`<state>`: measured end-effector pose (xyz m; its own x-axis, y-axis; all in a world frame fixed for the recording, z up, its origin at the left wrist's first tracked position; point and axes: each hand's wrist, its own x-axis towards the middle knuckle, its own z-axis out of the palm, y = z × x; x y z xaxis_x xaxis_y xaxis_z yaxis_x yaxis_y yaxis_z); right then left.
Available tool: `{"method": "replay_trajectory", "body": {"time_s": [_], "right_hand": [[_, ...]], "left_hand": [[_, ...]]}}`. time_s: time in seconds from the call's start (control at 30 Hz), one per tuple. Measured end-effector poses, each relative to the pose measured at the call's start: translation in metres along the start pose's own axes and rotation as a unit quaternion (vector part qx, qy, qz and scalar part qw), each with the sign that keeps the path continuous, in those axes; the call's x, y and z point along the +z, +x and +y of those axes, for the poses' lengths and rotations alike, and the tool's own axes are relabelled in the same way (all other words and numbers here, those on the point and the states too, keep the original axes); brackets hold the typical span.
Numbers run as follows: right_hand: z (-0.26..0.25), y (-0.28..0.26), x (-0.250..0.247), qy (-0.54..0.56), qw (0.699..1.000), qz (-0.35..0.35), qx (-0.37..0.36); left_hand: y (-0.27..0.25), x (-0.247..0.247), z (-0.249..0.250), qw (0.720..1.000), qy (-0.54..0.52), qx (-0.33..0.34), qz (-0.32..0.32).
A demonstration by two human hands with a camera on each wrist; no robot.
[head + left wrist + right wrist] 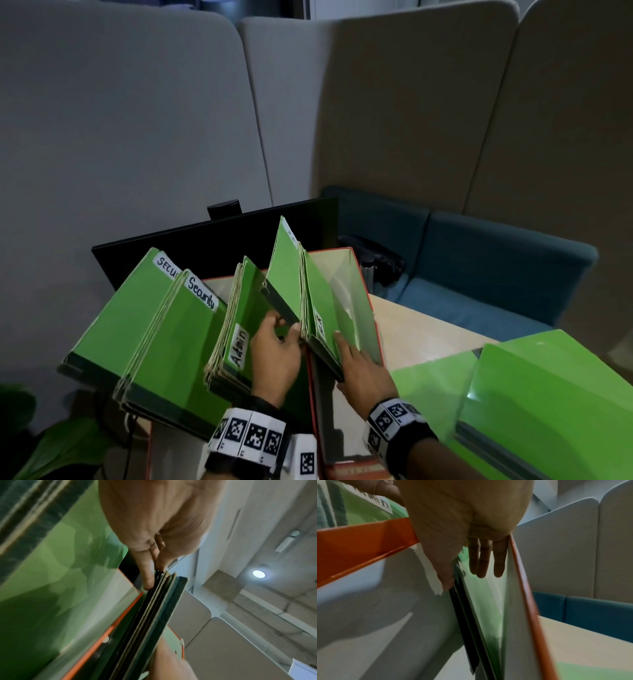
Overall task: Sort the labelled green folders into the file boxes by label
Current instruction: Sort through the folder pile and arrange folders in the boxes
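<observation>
Near right: loose flat green card folders (548,394) are lain on the pale table (421,329) | left hand (274,356): a dark-spined green folder (284,284) is pinched | right hand (359,373): straight fingers are pressed on upright green folders (322,308) inside the orange-edged file box (363,284)

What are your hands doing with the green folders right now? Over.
Left hand pinches a folder edge. Right hand flat against the folder bundle in the orange file box. Nothing blocking.
</observation>
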<state>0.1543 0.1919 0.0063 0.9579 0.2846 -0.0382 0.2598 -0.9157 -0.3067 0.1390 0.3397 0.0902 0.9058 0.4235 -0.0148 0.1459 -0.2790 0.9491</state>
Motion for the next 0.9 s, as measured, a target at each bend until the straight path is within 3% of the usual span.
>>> {"method": "replay_trajectory", "body": {"time_s": [0.1, 0.2, 0.27, 0.37, 0.47, 0.67, 0.8, 0.9], "right_hand": [[-0.001, 0.007, 0.000, 0.009, 1.000, -0.021, 0.012], [-0.001, 0.010, -0.008, 0.082, 0.993, -0.086, 0.004], [0.003, 0.004, -0.016, 0.116, 0.990, -0.069, -0.030], [0.015, -0.010, -0.033, 0.157, 0.984, 0.009, -0.085], [0.038, -0.026, -0.044, 0.169, 0.978, 0.071, -0.096], [0.099, -0.069, -0.051, 0.189, 0.971, 0.142, -0.042], [0.145, -0.108, -0.055, 0.176, 0.976, 0.123, 0.030], [0.176, -0.144, -0.052, 0.177, 0.971, 0.112, 0.113]], "left_hand": [[-0.008, 0.001, -0.006, 0.997, -0.073, -0.023, 0.012], [-0.017, 0.001, -0.003, 0.997, -0.070, -0.019, 0.034], [-0.026, 0.002, 0.007, 0.997, -0.034, 0.022, 0.072], [-0.042, 0.010, 0.022, 0.981, 0.011, 0.164, 0.102], [-0.057, 0.037, 0.027, 0.962, 0.030, 0.269, 0.036], [-0.097, 0.104, 0.031, 0.951, -0.012, 0.284, -0.124], [-0.124, 0.153, 0.008, 0.921, 0.009, 0.296, -0.253], [-0.144, 0.189, -0.019, 0.905, 0.061, 0.245, -0.342]]}}
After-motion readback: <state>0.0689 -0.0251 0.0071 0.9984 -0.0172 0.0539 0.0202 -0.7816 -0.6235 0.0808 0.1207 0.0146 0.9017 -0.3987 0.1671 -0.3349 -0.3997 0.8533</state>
